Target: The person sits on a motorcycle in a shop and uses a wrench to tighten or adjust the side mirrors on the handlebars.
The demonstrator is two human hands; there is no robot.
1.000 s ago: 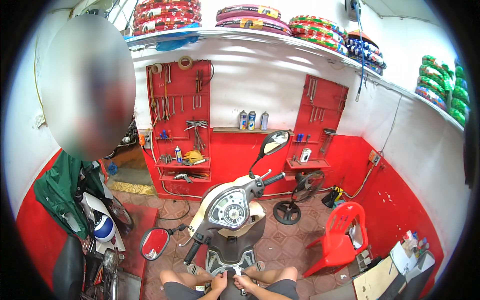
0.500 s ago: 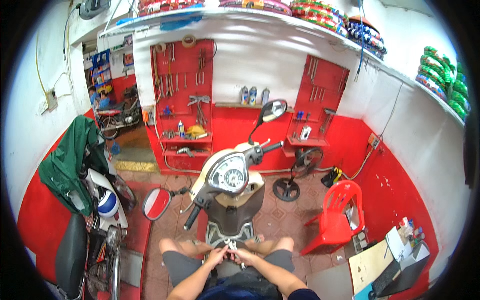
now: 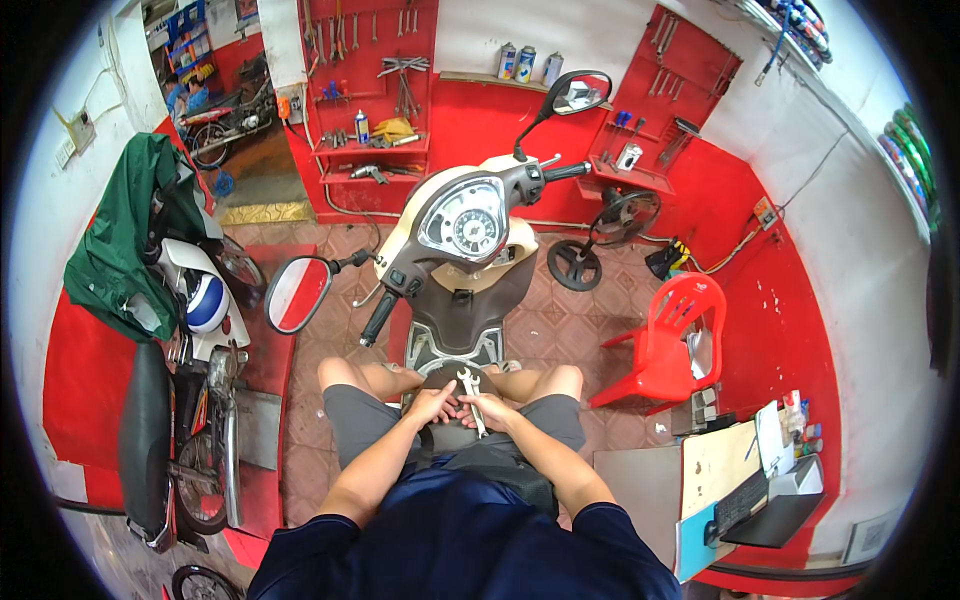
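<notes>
While my right hand (image 3: pixel 488 409) grips two wrenches (image 3: pixel 471 386) above the seat (image 3: pixel 446 438) of the scooter (image 3: pixel 465 310), I cannot tell whether my left hand (image 3: pixel 431 405), close beside, holds them too; they're in hand, but fitted to no scooter part.

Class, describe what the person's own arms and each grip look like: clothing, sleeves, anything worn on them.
The person wears a dark navy top with plain short sleeves ending near the elbows. The left forearm and right forearm are uncovered. The left grip and right grip are gloveless; no watch shows. Rings are too small to tell.
</notes>
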